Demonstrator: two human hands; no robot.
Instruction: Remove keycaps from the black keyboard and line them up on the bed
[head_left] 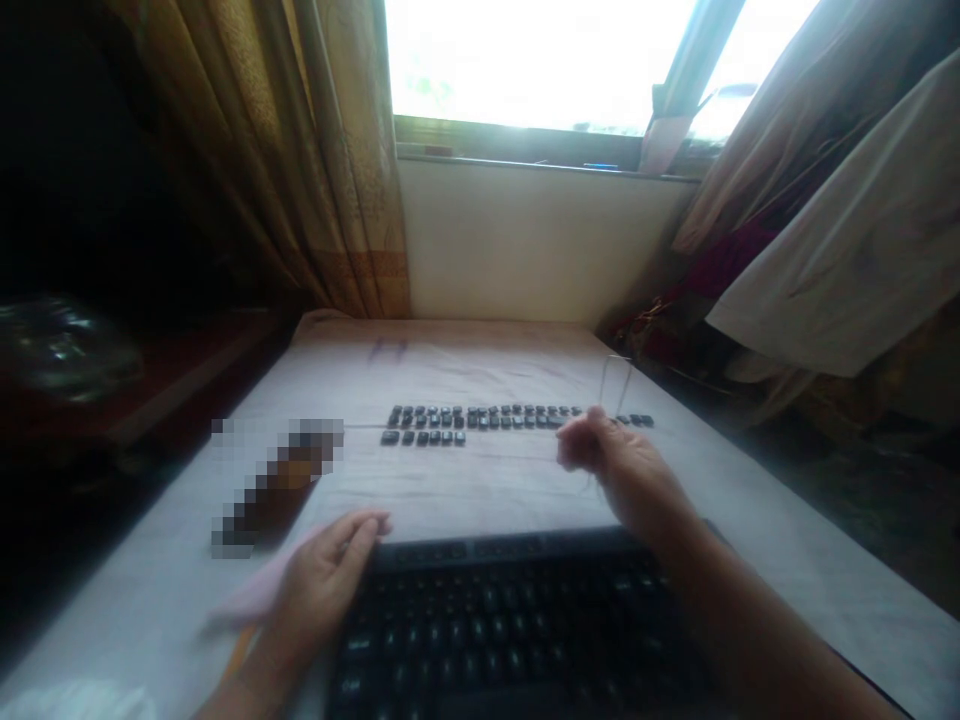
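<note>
A black keyboard (517,620) lies near the front of the white-covered table (480,480). My left hand (330,575) rests at the keyboard's top left corner, fingers curled loosely against its edge. My right hand (607,455) hovers above the keyboard's far edge, fingers pinched on a thin wire tool (616,385) that rises from it. Beyond it, rows of loose dark keycaps (480,420) are laid out on the cloth.
A blurred brown object (277,485) lies left of the keycaps. A pink cloth (259,595) sits by my left hand. Curtains (322,150) hang at the back left, fabric (840,260) at the right. A window (540,60) is behind the table.
</note>
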